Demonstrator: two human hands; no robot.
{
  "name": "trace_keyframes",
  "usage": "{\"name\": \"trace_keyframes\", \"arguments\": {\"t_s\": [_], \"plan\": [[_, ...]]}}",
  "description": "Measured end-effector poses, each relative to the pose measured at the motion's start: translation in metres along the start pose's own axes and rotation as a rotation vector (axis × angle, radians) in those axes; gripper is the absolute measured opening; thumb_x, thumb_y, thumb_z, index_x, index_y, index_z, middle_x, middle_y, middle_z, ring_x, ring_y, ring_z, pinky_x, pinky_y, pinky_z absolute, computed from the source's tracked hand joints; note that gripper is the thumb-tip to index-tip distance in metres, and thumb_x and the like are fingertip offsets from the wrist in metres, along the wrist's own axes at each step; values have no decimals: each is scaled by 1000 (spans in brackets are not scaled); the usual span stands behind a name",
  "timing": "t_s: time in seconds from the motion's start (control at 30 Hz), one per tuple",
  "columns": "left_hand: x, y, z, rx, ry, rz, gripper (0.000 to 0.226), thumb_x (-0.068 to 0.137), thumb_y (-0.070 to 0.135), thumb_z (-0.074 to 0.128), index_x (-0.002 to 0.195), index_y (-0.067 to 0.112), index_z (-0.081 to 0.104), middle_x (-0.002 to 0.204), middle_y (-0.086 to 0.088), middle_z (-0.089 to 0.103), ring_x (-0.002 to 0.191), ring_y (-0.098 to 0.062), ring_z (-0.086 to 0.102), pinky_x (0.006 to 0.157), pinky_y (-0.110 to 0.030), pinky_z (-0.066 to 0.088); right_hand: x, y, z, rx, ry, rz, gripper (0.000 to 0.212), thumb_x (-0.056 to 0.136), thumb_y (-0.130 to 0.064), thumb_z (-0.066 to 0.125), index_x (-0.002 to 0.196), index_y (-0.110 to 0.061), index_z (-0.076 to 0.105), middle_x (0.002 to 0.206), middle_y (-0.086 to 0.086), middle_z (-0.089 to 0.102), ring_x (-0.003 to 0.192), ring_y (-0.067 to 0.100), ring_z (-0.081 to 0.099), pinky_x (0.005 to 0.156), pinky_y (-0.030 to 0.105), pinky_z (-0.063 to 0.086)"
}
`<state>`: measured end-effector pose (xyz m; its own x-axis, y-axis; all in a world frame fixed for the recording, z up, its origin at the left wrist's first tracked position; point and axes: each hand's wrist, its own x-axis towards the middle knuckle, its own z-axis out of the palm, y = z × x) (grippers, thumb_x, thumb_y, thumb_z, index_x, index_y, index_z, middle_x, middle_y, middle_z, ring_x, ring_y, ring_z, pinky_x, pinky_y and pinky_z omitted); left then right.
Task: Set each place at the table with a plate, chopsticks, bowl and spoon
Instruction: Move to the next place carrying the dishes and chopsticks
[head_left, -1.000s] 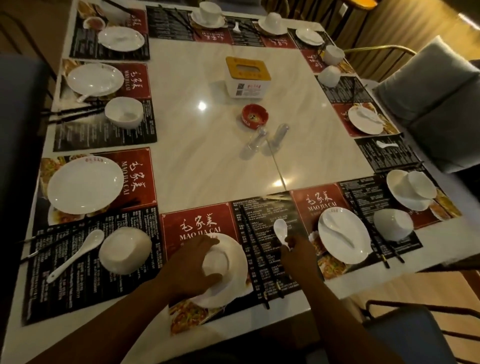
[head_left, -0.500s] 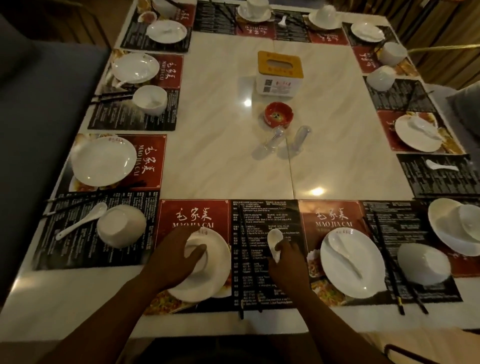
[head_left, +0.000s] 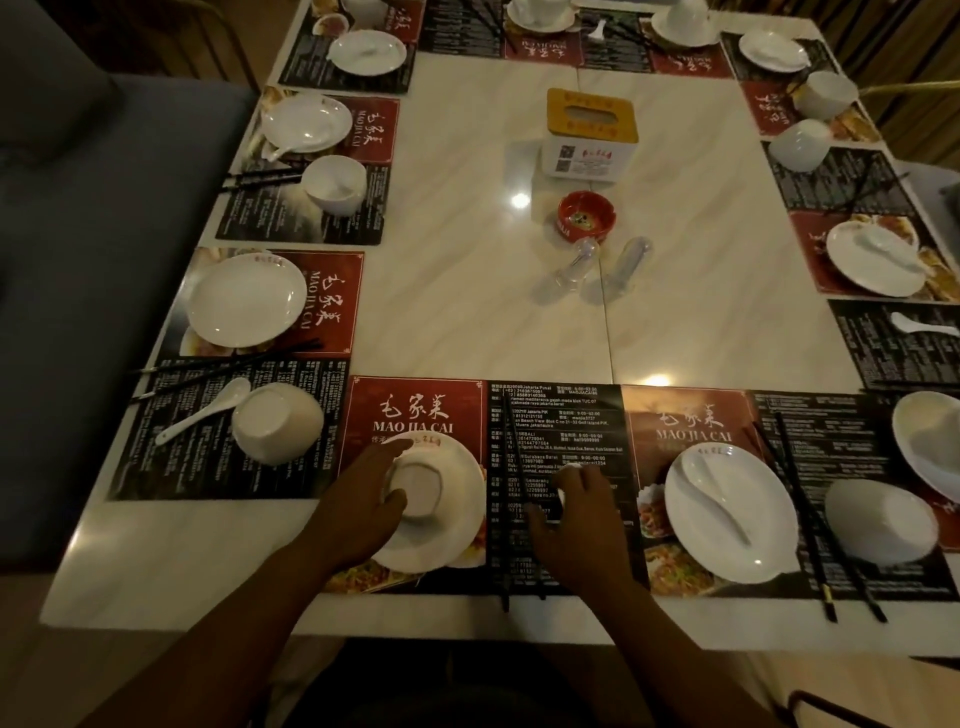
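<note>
My left hand (head_left: 358, 512) grips an upturned white bowl (head_left: 415, 486) that stands on the white plate (head_left: 460, 519) of the near place. Black chopsticks (head_left: 511, 452) lie just right of that plate on the dark half of the placemat (head_left: 556, 415). My right hand (head_left: 576, 522) lies low over the mat beside the chopsticks. It covers the white spoon (head_left: 574, 467), of which only a pale tip shows at the fingertips.
To the right, a place has a plate with a spoon (head_left: 727, 514), an upturned bowl (head_left: 878, 519) and chopsticks (head_left: 810, 519). To the left, another has a plate (head_left: 247, 299), bowl (head_left: 275, 423) and spoon (head_left: 202, 415). A tissue box (head_left: 589, 132), red ashtray (head_left: 586, 214) and two clear shakers (head_left: 576, 265) stand mid-table.
My right hand has lowered onto the mat with the spoon, which is now mostly hidden beneath it. My left hand keeps its grip on the bowl on the plate. My view has shifted left.
</note>
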<state>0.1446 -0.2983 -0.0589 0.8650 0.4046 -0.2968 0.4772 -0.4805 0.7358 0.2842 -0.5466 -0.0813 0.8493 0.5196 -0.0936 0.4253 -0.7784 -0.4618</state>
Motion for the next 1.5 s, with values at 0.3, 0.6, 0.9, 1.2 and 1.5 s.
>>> {"name": "trace_keyframes", "arguments": {"t_s": [0.3, 0.6, 0.9, 1.2, 1.5], "plan": [[5, -25, 1, 153, -148, 49, 101, 69, 47, 83, 151, 23, 29, 152, 7, 37, 140, -10, 35, 115, -35, 36, 25, -86, 56, -45, -470, -333, 119, 68, -57, 82, 156, -14, 14, 163, 7, 18, 150, 25, 17, 122, 41, 23], [15, -10, -13, -5, -184, 43, 80, 71, 37, 87, 135, 46, 39, 125, 40, 48, 118, 20, 43, 101, -9, 38, 30, -88, 29, 265, -444, -209, 109, 64, -42, 89, 151, -23, 26, 149, -3, 42, 133, 16, 45, 109, 32, 43], [64, 70, 8, -352, -206, -55, 33, 97, 47, 52, 126, 30, 52, 119, 10, 59, 111, -10, 59, 92, -36, 52, 47, -38, -49, 537, -316, -107, 71, 79, -40, 80, 134, -37, 37, 134, -11, 45, 119, 4, 53, 89, 24, 56], [88, 90, 37, -112, -165, -49, 40, 99, 38, 56, 138, 29, 51, 122, 6, 63, 110, -14, 62, 94, -38, 53, 113, 41, -65, 203, -84, 58, 33, 96, -11, 51, 126, -21, 61, 114, 3, 66, 93, 13, 56, 76, 25, 45], [83, 70, 38, 17, 15, -6, 43, 95, 19, 64, 135, 27, 54, 106, 15, 60, 98, -7, 61, 71, -11, 39, 143, 67, -61, 162, -166, 183, 28, 97, -16, 57, 125, -13, 55, 105, 12, 69, 85, 22, 62, 76, 37, 55]]}}
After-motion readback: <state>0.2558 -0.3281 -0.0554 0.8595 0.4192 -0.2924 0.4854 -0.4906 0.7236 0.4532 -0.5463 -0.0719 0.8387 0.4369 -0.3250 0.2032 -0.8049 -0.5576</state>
